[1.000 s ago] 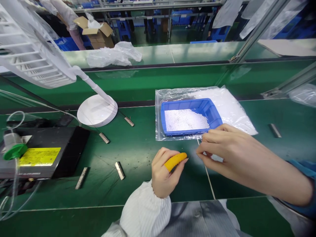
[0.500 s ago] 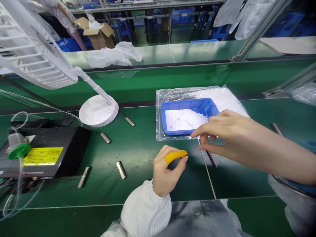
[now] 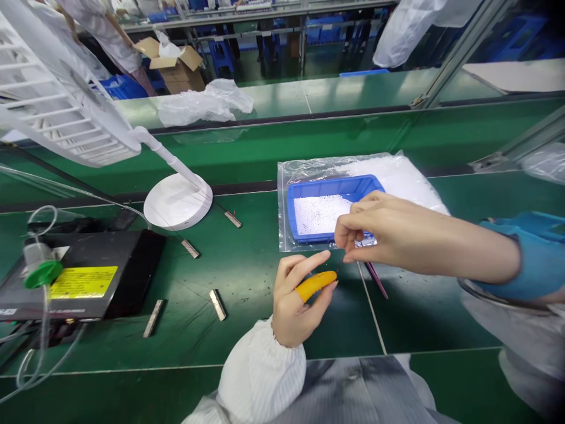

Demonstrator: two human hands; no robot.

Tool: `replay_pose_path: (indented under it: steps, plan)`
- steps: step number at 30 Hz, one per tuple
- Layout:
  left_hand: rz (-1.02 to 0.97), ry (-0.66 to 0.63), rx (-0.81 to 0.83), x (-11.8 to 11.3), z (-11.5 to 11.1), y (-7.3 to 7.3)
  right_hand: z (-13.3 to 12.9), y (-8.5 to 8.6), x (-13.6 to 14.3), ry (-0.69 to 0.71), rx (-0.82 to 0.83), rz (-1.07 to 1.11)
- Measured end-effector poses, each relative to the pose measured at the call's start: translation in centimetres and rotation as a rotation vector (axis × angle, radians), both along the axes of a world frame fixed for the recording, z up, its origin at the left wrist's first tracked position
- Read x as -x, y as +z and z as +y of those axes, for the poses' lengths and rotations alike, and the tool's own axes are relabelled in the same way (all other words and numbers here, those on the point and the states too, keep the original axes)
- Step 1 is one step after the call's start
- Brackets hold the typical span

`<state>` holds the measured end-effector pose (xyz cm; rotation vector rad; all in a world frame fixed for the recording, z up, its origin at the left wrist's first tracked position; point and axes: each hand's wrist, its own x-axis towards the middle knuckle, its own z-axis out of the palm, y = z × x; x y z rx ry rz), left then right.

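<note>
My left hand (image 3: 302, 297) wears a yellow finger cover (image 3: 315, 285) on its index finger. That finger and the thumb pinch something too small to make out, while the middle finger is raised. Just to the right and above, my right hand (image 3: 368, 229) has its thumb and fingers drawn together; whatever is between them is hidden or too small to see. Behind it stands a blue tray (image 3: 304, 238) with small white beads (image 3: 318, 213), on a clear plastic bag (image 3: 283, 206) holding more white material. A thin purple tool (image 3: 376, 280) lies below my right hand.
Several small metallic strips, one a strip (image 3: 217, 304), lie on the green table (image 3: 185, 347) at left. A white fan (image 3: 179, 203) stands behind them. At far left is a black device (image 3: 88, 282) with tubes. A person (image 3: 101, 35) is in the background.
My right hand has moved slightly left and closer to my left hand, now covering more of the tray. A finger of my left hand has lifted away from the yellow-covered one.
</note>
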<state>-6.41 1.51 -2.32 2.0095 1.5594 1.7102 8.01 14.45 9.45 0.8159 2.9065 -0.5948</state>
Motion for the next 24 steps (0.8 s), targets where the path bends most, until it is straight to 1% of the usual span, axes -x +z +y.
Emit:
replay_pose_path:
  steps: [4, 9, 12, 14, 18, 21, 24]
  plan:
    - [0.106, 0.004, -0.071, 0.0, 0.0, 0.0, -0.1, 0.4, 0.3, -0.003, 0.04, 0.005]
    - [0.139, 0.061, -0.035, -0.2, -0.5, -0.1, -0.2, 0.8, 0.4, -0.016, 0.072, 0.001]
    - [0.156, 0.089, -0.069, -0.2, -0.7, 0.0, -0.5, 1.0, 0.4, -0.012, 0.098, 0.024]
    - [0.167, 0.08, -0.109, -0.2, -0.7, 0.1, -0.6, 1.2, 0.4, -0.012, 0.114, 0.036]
    - [0.184, 0.019, -0.194, -0.2, -0.6, 0.1, -1.0, 1.6, 0.6, -0.014, 0.138, 0.027]
    - [0.172, -0.007, -0.218, -0.2, -0.5, 0.0, -1.1, 1.9, 0.6, 0.002, 0.148, 0.042]
    - [0.183, -0.013, -0.237, -0.2, -0.6, 0.3, -1.2, 1.9, 0.5, 0.018, 0.135, 0.061]
